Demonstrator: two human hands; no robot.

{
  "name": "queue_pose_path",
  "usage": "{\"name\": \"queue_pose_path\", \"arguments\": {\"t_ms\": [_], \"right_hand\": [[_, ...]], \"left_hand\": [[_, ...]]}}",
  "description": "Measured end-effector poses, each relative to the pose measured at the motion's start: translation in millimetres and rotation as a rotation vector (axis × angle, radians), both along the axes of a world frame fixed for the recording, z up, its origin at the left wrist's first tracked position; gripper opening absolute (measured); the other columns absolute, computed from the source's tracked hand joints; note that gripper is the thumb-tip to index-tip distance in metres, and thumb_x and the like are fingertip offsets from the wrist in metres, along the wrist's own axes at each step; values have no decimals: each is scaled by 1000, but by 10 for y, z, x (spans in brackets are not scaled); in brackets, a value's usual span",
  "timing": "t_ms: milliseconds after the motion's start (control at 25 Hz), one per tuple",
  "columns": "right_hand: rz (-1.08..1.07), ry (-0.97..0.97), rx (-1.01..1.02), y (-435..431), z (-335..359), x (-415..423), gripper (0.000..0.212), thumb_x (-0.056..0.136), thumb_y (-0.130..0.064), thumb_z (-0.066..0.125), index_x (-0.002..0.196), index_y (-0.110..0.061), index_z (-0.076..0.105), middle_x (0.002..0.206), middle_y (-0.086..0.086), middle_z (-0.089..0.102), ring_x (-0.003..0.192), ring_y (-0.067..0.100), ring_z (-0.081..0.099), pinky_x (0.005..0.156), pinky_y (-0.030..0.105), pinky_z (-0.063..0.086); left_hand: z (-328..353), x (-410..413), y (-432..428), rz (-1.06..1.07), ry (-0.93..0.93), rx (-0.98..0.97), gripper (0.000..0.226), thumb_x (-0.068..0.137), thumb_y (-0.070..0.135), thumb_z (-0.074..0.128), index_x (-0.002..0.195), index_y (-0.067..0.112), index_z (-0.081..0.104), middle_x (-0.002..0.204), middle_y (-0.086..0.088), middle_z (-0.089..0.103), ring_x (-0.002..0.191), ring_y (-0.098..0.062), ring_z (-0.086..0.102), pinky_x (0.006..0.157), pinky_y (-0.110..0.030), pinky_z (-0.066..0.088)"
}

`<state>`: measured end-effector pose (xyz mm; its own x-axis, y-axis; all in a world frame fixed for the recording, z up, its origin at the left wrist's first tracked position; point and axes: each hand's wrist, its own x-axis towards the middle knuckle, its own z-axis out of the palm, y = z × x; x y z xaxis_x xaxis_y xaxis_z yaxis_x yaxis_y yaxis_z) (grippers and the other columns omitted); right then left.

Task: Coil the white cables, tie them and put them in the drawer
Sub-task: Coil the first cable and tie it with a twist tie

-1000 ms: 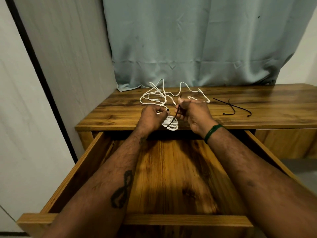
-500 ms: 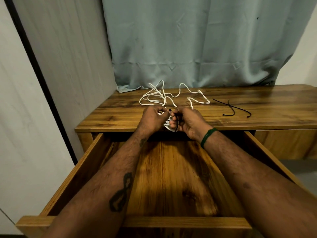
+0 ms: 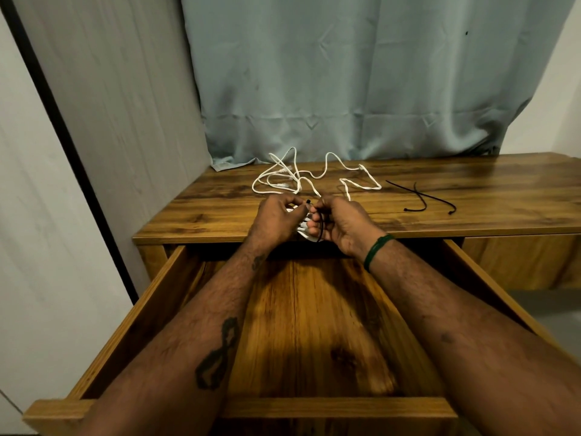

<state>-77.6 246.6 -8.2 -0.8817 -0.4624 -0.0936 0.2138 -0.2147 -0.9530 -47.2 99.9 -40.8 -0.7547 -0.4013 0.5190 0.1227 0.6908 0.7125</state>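
The hands, left hand [image 3: 276, 217] and right hand [image 3: 342, 223], have been drawn closer together. The black tie [image 3: 321, 228], earlier slanted toward 1 o'clock, is now looped around the white coil [image 3: 304, 229], which is largely hidden.

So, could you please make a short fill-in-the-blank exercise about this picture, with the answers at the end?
1. The wooden drawer is pulled ____.
2. Both hands hold a coiled white cable with a ____ tie around it.
3. Two spare ties lie on the desk top to the ____ of the loose white cables.
4. The right hand has a ____ band at its wrist.

Answers: open; black; right; green
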Motion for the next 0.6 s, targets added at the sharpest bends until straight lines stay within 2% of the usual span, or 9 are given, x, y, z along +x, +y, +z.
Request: {"name": "queue_pose_path", "arguments": {"t_ms": [240,600], "right_hand": [[35,-2,-1,-23,12,12,21,92,-8,50,75,-5,62,58,6,53,44,15,57,45,24,53],[24,11,-11,-24,2,-9,19,89,-8,51,73,-5,61,57,6,52,47,18,57,46,25,52]], "left_hand": [[40,41,29,31,26,-34,11,89,28,70,94,22,79,82,10,72,76,-4,66,68,-19,47],[37,25,34,31,19,-10,13,88,29,70,94,21,78,86,5,76,76,-13,70,66,-23,50]]}}
